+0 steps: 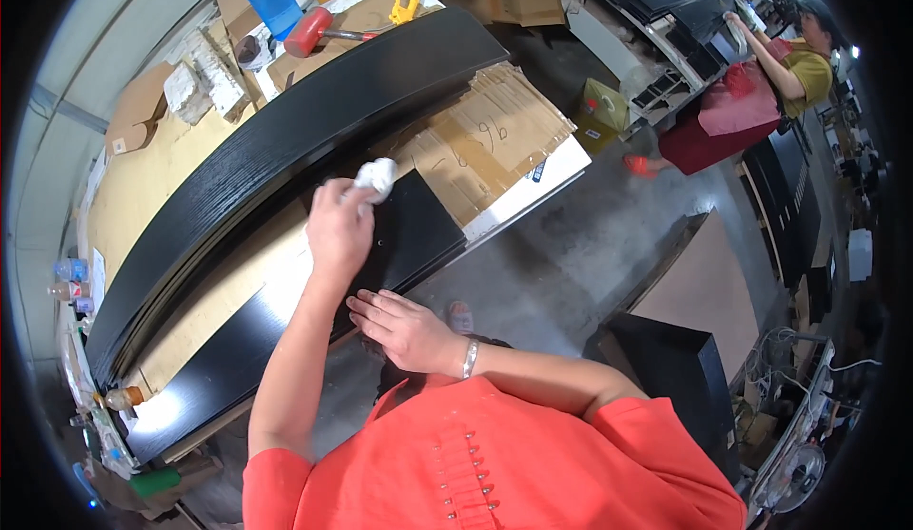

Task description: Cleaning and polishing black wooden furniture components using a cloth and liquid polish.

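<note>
My left hand (339, 231) is closed around a crumpled white cloth (378, 177), over the far part of a long black panel (221, 366). This panel lies along the near side of the worktable, with a bright light reflection on its surface. My right hand (407, 332) lies flat with its fingers stretched out at the panel's near edge, and a bracelet (470, 358) circles its wrist. Just beyond my left hand runs a stack of long, curved black boards (314, 116). Beside the panel's right end is a flattened cardboard sheet (495, 140) with tape and handwriting.
A red mallet (309, 33), yellow-handled pliers (404, 5) and a blue bottle (269, 0) are behind the boards. An orange-brown bottle (124, 398) lies by the left end. Another person (808, 69) works at the far right, and dark panels (670, 368) stand near my right.
</note>
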### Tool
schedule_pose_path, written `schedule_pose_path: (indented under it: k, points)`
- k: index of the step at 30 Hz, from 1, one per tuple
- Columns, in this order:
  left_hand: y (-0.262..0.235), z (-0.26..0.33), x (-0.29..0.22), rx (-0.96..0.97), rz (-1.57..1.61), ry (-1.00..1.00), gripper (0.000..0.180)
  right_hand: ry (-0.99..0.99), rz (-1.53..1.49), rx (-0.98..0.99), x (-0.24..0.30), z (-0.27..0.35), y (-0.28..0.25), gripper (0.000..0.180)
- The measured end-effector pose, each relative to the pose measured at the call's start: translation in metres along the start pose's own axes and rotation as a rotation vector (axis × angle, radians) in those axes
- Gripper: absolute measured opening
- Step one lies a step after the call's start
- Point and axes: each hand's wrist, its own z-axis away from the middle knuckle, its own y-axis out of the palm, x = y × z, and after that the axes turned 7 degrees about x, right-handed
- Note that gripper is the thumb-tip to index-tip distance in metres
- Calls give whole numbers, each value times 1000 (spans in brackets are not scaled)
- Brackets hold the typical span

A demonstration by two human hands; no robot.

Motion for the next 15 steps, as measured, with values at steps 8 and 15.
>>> schedule_pose_path:
  k: [8,15]
  points:
    - [-3,-26,-4,271,260,-464,36,-22,-11,-10,0,-1,0,44]
    - [-1,-31,-2,401,666,-661,34,-30,-4,-29,-2,-1,-1,44]
